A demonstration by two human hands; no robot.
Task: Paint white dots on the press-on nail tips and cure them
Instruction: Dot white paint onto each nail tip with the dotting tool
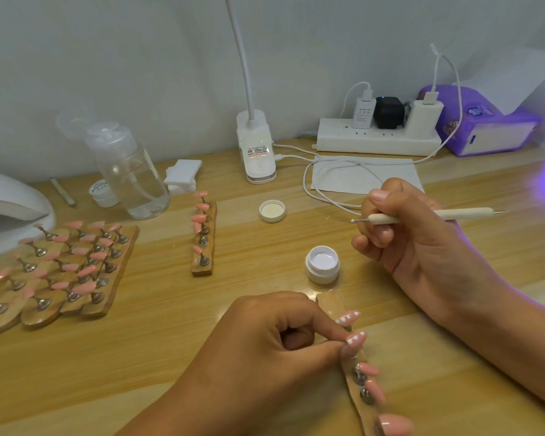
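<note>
Head view, wooden strip: the wooden strip (330,305) lies nearest, on the table (265,309). It carries five pink nail tips (369,369) on metal stands. The two farthest bear white dots and the three nearer are plain.
Left hand: the left hand (265,350) pinches the second dotted tip (356,338) between thumb and forefinger, with the other fingers curled in.
White gel pot: the white gel pot (323,264) stands open just past the strip's far end, between the hands. Its lid (272,210) lies farther back.
Right hand: the right hand (403,234) is wrapped round the dotting tool (466,213), ball end pointing left, clear of pot and tips.
Risk, smearing: the dots are probably uncured, and the pinching fingertips sit right beside them, so a small slip would drag the white.
Risk, uneven dots: whether the ball end is loaded cannot be told; too much gel would make a blob.
Risk, tipping: pressing on a stand could tilt the tip.
Far left: other loaded strips (60,265) wait by the curing lamp (7,202).
</note>
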